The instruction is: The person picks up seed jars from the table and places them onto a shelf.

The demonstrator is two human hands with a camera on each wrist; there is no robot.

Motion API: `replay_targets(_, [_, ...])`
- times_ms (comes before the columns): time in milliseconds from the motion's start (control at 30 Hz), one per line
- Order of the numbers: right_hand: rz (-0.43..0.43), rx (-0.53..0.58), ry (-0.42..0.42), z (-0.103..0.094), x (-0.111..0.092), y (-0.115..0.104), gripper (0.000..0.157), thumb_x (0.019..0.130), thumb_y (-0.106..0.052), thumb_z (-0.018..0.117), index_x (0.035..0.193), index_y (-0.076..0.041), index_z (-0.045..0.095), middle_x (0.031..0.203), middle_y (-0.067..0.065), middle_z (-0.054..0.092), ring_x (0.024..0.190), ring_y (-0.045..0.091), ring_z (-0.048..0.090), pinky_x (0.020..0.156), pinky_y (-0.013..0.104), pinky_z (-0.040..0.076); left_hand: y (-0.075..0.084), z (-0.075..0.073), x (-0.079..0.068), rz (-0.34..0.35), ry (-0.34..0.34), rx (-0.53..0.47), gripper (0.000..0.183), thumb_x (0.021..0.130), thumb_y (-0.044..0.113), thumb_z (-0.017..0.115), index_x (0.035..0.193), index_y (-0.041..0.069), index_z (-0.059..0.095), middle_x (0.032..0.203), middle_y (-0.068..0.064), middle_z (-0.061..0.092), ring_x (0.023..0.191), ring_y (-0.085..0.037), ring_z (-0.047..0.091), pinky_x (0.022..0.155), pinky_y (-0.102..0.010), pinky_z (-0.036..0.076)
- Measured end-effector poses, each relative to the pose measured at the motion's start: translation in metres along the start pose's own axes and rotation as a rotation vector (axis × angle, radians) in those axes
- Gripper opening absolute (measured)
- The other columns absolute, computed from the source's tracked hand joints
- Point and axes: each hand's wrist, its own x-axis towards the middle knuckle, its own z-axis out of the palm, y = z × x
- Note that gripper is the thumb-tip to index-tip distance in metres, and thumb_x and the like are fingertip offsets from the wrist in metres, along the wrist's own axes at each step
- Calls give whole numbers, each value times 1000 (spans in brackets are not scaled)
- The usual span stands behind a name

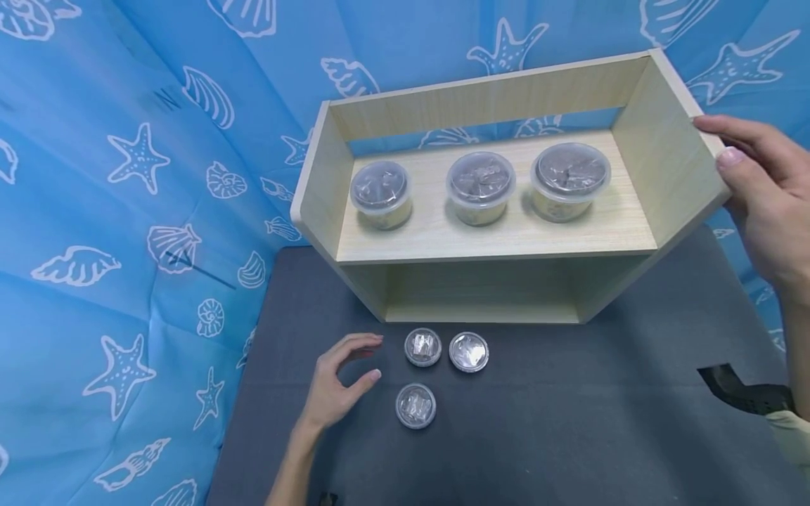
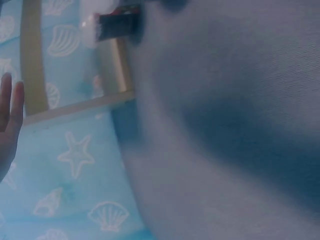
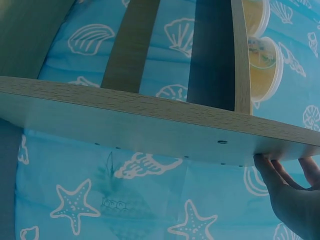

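Note:
My left hand (image 1: 332, 390) hovers over the table left of the small tubs, thumb and fingers spread apart, with nothing between them. Three small clear-lidded tubs sit nearby: one (image 1: 422, 347) below the shelf's front, another (image 1: 469, 352) to its right, a third (image 1: 415, 406) nearer me. At the upper right, my right hand (image 1: 768, 186) touches the right side panel of a pale wooden shelf (image 1: 500, 242). In the right wrist view, its fingertips (image 3: 261, 162) rest against the panel's outer face. Blur in the left wrist view hides detail.
On the shelf's upper board stand three larger lidded tubs: left (image 1: 380, 195), middle (image 1: 481, 187) and right (image 1: 569, 181). A blue seashell-print curtain (image 1: 126, 211) hangs behind and to the left. The dark table (image 1: 538, 436) extends in front of the shelf.

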Motion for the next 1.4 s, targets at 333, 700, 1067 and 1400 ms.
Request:
replay_targets(333, [-15,202,10,1,-1,6,38,105,-10,43,140,0,54,146,17,44,128,26,46,115,34,30,-11,15,-12,-40,-48,-7,47,77,-3,80,121,-1,65,122,-20,64,115,-26,61,95,-34,51])
replay_targets(700, [-12,261,35,2,-4,8,37,105,-8,43,139,-1,55,145,14,46,127,26,48,113,31,33,-11,39,-24,-134,-152,42,53,71,-5,85,120,7,68,125,-11,66,119,-30,60,105,-33,43])
replay_targets(1067, [12,222,41,7,-4,8,38,106,-8,40,141,-4,54,146,11,43,127,27,42,112,31,33,-42,54,-47,-167,-222,80,53,77,19,87,125,8,66,128,-8,66,124,-24,58,108,-37,40])
replay_targets(1400, [66,53,70,10,-6,5,41,108,-13,35,145,-13,51,148,6,41,129,25,41,116,38,28,-48,63,-58,-257,-259,85,65,73,20,90,131,10,63,134,-7,62,128,-20,54,109,-37,40])
